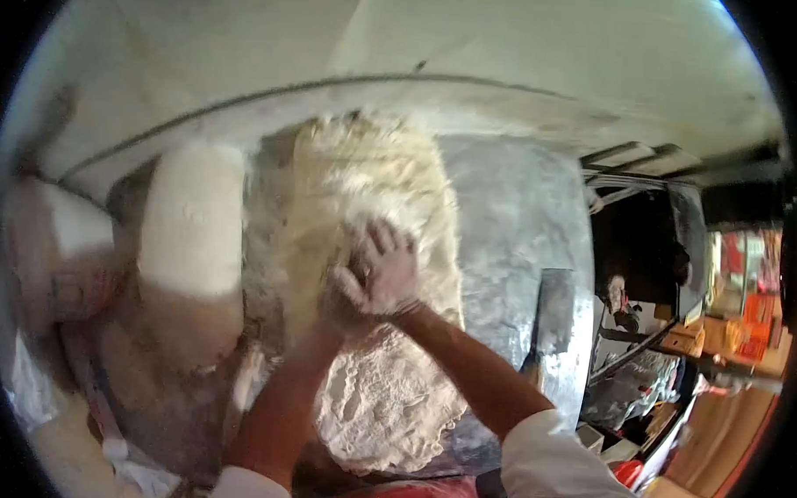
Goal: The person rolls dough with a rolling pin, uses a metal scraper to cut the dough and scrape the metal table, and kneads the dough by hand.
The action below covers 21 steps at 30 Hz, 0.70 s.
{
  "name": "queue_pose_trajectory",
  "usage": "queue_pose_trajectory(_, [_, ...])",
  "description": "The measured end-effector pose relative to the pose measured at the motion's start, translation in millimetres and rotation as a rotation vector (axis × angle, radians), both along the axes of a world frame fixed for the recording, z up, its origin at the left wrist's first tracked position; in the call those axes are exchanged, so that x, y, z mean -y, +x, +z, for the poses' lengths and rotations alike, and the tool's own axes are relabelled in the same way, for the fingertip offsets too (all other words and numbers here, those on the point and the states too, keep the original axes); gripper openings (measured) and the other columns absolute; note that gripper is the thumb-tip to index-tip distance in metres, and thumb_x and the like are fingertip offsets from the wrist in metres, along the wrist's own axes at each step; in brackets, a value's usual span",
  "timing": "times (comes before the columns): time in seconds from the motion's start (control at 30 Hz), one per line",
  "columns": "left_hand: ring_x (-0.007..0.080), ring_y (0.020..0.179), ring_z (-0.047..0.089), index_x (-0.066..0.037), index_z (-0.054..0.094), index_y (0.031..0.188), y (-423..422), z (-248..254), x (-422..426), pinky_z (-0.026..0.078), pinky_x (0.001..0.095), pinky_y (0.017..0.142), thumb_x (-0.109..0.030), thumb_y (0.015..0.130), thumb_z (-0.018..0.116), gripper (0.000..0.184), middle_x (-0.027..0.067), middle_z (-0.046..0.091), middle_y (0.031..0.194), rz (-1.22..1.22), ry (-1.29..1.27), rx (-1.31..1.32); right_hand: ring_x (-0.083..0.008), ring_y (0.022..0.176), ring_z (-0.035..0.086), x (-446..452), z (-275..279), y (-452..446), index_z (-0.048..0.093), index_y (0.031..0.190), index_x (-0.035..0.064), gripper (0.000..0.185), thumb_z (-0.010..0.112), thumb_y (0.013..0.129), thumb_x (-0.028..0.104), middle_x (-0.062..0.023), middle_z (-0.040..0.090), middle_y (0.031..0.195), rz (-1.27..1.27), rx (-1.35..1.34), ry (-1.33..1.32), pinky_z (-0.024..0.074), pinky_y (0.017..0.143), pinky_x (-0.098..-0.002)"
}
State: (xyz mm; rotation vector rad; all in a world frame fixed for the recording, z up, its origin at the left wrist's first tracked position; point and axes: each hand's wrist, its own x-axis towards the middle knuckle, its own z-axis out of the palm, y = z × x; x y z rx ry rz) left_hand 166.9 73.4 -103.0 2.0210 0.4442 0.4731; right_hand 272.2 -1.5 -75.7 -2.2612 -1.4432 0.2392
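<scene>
A long, thick slab of pale dough (pixel 384 398) lies on a grey metal surface (pixel 527 218), its top lumpy and dusted with flour. Both hands press on the middle of the slab, close together. My right hand (pixel 385 270) rests with its fingers spread, partly over the left. My left hand (pixel 349 291) is blurred and mostly covered by the right, so its fingers cannot be made out.
Left of the dough stands a rounded white block (pixel 193 224), with a flour-dusted bag (pixel 69 255) farther left. A flat blade-like tool (pixel 551 316) lies on the right side of the metal. Beyond are a dark recess, shelves and orange boxes (pixel 751 332).
</scene>
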Motion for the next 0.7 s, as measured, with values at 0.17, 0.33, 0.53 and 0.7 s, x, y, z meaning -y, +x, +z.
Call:
queue_pose_trajectory(0.17, [0.0321,0.138,0.028,-0.007,0.032,0.146,17,25,-8,0.018,0.0482,0.117,-0.048,0.089,0.053,0.073,0.0141,0.035,0.147,-0.109,0.564,-0.336,-0.0312,0.142,0.024,-5,6,7,0.034,0.149,0.0293,0.068,0.034,0.092,0.066,-0.0061,0.025,0.156,-0.002,-0.002,-0.107,0.0178,0.113,-0.0631])
queue_pose_trajectory(0.33, [0.0277,0.143,0.023,-0.007,0.023,0.15,-47,34,45,0.017,0.0445,0.118,-0.042,0.095,0.05,0.071,0.0131,0.024,0.155,-0.223,-0.74,0.054,-0.0366,0.144,0.018,31,38,-44,0.022,0.153,0.0313,0.071,0.028,0.092,0.069,-0.0055,0.017,0.16,-0.007,-0.149,-0.268,0.0177,0.116,-0.0601])
queue_pose_trajectory(0.53, [0.0237,0.143,0.025,-0.006,0.021,0.151,-104,-93,44,0.022,0.041,0.117,-0.03,0.099,0.046,0.063,0.0124,0.026,0.155,-0.148,-0.408,-0.095,-0.0377,0.135,0.036,62,-19,-74,0.045,0.142,0.0327,0.064,0.058,0.084,0.054,-0.0093,0.038,0.15,0.03,0.069,0.022,0.0337,0.109,-0.0573])
queue_pose_trajectory(0.7, [0.0254,0.14,0.03,-0.006,0.026,0.149,-138,-43,70,0.024,0.0421,0.117,-0.039,0.094,0.052,0.069,0.0142,0.033,0.149,-0.229,-0.006,-0.127,-0.0361,0.139,0.028,67,9,-81,0.046,0.142,0.0294,0.066,0.049,0.085,0.062,-0.0098,0.035,0.152,-0.01,-0.109,0.032,0.0368,0.108,-0.0548])
